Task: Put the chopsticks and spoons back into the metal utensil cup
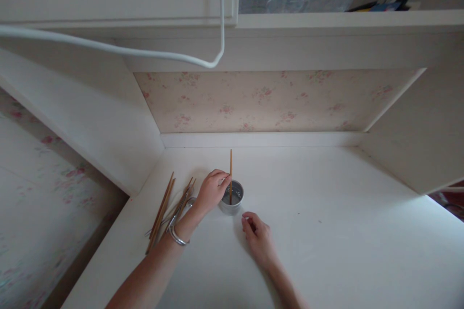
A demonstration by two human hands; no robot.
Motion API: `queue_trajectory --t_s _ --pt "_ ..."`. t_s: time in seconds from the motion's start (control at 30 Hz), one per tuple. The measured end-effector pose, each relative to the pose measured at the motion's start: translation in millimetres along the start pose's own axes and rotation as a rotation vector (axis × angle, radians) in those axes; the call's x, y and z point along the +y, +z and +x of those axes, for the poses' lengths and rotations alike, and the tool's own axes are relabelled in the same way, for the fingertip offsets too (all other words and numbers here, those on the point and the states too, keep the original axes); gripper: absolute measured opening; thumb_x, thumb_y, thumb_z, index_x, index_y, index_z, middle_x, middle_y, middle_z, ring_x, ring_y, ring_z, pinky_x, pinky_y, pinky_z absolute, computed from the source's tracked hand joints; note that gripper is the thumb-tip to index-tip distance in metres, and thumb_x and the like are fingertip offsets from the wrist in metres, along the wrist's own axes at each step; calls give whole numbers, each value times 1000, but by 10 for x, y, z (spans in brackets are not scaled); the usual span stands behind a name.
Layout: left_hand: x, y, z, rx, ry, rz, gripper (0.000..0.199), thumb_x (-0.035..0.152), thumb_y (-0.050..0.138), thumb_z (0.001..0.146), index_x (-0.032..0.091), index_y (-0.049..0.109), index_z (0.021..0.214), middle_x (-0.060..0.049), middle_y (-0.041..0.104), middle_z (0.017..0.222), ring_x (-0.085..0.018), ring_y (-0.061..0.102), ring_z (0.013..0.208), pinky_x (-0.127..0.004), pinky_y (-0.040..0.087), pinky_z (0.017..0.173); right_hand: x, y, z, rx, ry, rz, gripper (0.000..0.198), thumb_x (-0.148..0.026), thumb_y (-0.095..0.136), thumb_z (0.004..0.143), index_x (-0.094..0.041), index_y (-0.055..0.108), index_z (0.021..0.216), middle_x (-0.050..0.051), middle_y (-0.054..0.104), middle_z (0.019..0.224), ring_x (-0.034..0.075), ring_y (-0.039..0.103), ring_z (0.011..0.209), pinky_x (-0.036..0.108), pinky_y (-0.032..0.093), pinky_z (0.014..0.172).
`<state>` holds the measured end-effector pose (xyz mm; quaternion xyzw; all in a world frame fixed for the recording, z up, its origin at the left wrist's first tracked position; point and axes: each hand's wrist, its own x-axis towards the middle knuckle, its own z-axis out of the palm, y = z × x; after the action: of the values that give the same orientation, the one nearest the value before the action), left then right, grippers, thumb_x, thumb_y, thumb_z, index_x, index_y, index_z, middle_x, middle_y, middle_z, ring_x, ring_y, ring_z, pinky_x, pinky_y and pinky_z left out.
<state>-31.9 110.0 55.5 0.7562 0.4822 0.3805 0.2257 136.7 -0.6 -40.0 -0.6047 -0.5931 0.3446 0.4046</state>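
Chopstick (pixel 231 166), pinched in the left hand (pixel 213 188), stands inside the grey cup (pixel 231 209) at lower centre; the right hand (pixel 258 238) lies loosely curled nearby, gripping nothing visible. Sideways pressure on the chopstick could tip the unsteadied cup.

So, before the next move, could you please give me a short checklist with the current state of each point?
1. Chopstick gripped by the left hand: ok, pinched in the fingers.
2. Chopstick lined up with the metal cup: ok, near upright, lower part within the mouth.
3. Chopstick's lower end resting on the cup's bottom: cannot tell.
4. Cup standing upright: ok.
5. Cup steadied by the right hand: not ok, the hand is beside it, not gripping it.
6. Utensils at left fully visible: not ok, the left arm seems to cover some.
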Motion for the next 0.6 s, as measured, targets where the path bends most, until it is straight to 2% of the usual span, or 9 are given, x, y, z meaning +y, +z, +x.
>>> queue_trajectory --t_s 0.2,0.33,0.43,0.6 --pt "-15 24 -24 6 -45 -40 27 36 50 93 18 70 94 -7 66 97 -17 62 92 -30 50 85 2 -4 -2 -7 16 -15 37 -46 42 94 -17 63 101 1 60 66 17 55 61 26 39 59" --pt "-22 21 -121 -10 -128 -122 32 42 51 92 19 67 107 -8 63 109 -19 61 97 -30 53 78 -8 -4 -9 5 8 -10 36 -46 43 93 -17 64 99 0 60 65 16 55 60 25 38 58" --pt "-37 27 -264 22 -195 -207 39 45 54 89 21 60 118 -10 58 121 -20 60 101 -31 53 78 -15 0 -14 6 9 -2 36 -46 43 93 -17 65 98 0 60 65 16 55 59 25 39 57" --pt "-109 106 -640 104 -288 -386 48 45 62 84 21 54 125 -12 50 131 -23 55 113 -36 51 89 1 7 -20 1 40 17 37 -48 44 93 -18 64 99 1 62 67 16 56 60 25 42 58"
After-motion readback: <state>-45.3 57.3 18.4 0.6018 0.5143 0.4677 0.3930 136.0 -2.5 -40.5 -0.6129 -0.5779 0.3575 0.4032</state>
